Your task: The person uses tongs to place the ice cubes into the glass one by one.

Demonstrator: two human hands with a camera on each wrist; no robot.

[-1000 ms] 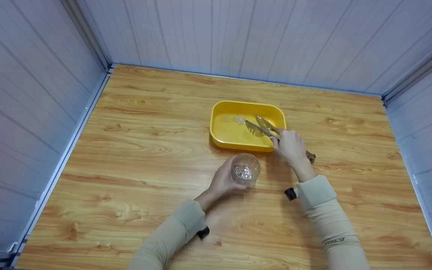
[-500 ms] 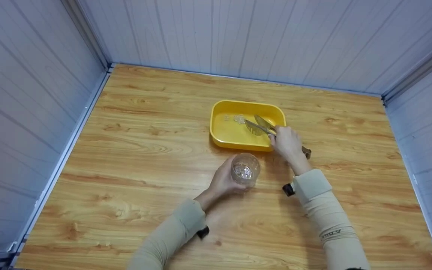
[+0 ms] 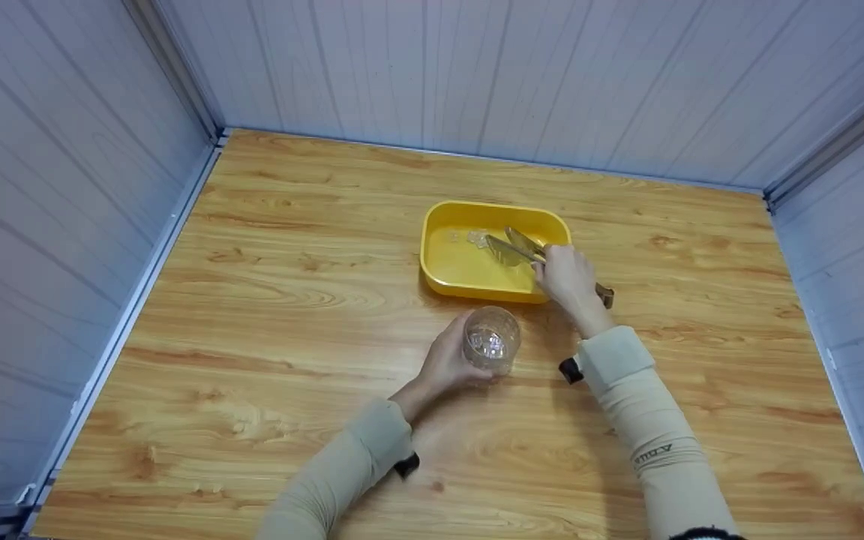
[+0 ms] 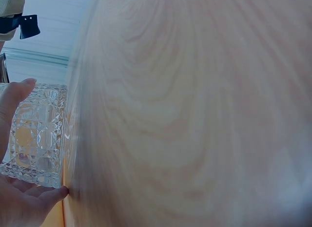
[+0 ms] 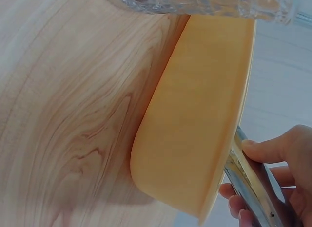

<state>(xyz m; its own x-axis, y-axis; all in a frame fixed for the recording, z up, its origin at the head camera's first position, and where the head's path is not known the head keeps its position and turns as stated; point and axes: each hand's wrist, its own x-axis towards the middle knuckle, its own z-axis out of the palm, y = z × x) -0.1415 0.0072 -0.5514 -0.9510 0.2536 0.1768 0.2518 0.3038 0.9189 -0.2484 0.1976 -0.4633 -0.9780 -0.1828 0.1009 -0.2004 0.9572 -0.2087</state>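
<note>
My left hand (image 3: 448,358) grips a clear patterned glass (image 3: 493,341) standing on the table, thumb on one side and fingers on the other; clear pieces lie in its bottom. In the left wrist view the glass (image 4: 41,134) shows a cut, faceted wall. My right hand (image 3: 570,279) holds metal tongs (image 3: 511,251) over the right side of a yellow tub (image 3: 454,270). The tong heads reach down inside, parted, close to several clear ice-like cubes (image 3: 477,238). In the right wrist view the tub wall (image 5: 190,120) hides the ends of the tongs (image 5: 253,183).
The wood-grain table (image 3: 289,337) runs to pale panelled walls (image 3: 432,75) at the back and both sides. The tub's rim stands between the glass and the cubes. A dark wrist-camera mount (image 3: 571,370) juts from the right sleeve.
My right hand and the tongs have shifted slightly left and away from me, the tong heads drawing nearer the cubes. The left hand and glass stay put.
</note>
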